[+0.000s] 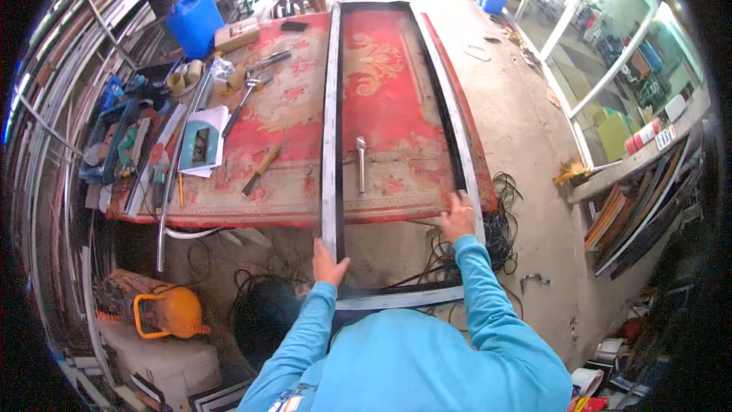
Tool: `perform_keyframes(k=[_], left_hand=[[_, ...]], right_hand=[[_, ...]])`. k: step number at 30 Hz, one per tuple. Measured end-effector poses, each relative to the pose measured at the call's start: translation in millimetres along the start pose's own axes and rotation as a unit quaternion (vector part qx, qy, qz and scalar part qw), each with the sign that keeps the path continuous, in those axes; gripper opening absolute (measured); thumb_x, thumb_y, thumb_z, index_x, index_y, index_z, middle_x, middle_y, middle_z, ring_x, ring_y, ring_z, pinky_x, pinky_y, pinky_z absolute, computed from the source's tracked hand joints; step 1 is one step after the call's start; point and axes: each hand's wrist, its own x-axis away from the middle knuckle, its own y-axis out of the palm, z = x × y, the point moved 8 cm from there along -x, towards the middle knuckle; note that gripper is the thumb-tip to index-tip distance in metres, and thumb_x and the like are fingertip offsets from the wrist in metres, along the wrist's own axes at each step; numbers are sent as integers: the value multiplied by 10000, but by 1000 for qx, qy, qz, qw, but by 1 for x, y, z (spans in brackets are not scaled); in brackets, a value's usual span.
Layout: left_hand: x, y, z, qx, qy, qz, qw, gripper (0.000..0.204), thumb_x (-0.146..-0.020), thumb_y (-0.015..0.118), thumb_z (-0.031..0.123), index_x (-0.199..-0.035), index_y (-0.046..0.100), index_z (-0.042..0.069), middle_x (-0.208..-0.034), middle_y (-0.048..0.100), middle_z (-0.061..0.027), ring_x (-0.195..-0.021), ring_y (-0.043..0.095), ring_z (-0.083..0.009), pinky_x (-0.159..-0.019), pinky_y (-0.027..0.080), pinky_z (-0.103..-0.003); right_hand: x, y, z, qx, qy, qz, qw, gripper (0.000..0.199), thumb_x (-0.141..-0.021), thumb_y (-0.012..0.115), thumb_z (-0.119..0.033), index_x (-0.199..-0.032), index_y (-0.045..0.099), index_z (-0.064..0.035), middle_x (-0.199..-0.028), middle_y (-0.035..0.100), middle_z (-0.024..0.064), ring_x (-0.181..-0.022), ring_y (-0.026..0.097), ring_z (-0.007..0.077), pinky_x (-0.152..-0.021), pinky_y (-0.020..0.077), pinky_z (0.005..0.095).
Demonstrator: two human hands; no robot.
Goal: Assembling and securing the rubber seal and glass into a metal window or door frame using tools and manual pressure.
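Frame [331, 107]: lay on the table [263, 220], jutted past its near edge.
Left hand [329, 263]: held the left rail [329, 183], seemingly to steady it.
Right hand [458, 217]: curled over the right rail [460, 145], likely for balance.
Table: wore faded red carpet [293, 160], presumably against scratches.
Room: ran between glazed panels [583, 11] and racked bars [46, 42].

So the frame [330, 122] is lying on the table [286, 107], near end out past the near edge. Left hand [329, 265] at its left side, right hand [458, 218] at its right. Hand tool [361, 164] inside it, phone [200, 145] on some papers [217, 130] to the left, jerrycan [195, 23] far left.
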Motion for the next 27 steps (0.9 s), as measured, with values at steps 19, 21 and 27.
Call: perform_keyframes(k=[19, 21, 27], left_hand=[[6, -6, 0, -18, -104, 42, 994, 773, -767, 790, 327, -1379, 479, -30, -1339, 575, -247, -1220, 577, -419, -1035, 478, -467], [6, -5, -2, -18, -91, 49, 994, 725, -770, 783, 310, -1350, 491, -14, -1322, 578, -240, -1195, 587, -425, -1012, 486, -481], [0, -1, -6, -21, -82, 51, 995, 645, -771, 774, 262, -1302, 508, 10, -1294, 580, -226, -1166, 595, -433, -981, 496, -500]], right_hand=[[90, 21, 140, -118, 254, -109, 954, 885, -776, 775, -442, -1489, 392, -83, -1313, 606, 247, -1177, 612, 438, -1008, 489, 508], [90, 20, 139, -119, 259, -109, 952, 877, -773, 778, -439, -1483, 402, -86, -1313, 608, 247, -1181, 610, 434, -1011, 486, 505], [86, 21, 138, -111, 264, -120, 951, 882, -788, 767, -447, -1492, 385, -79, -1322, 596, 245, -1167, 616, 437, -991, 497, 508]])
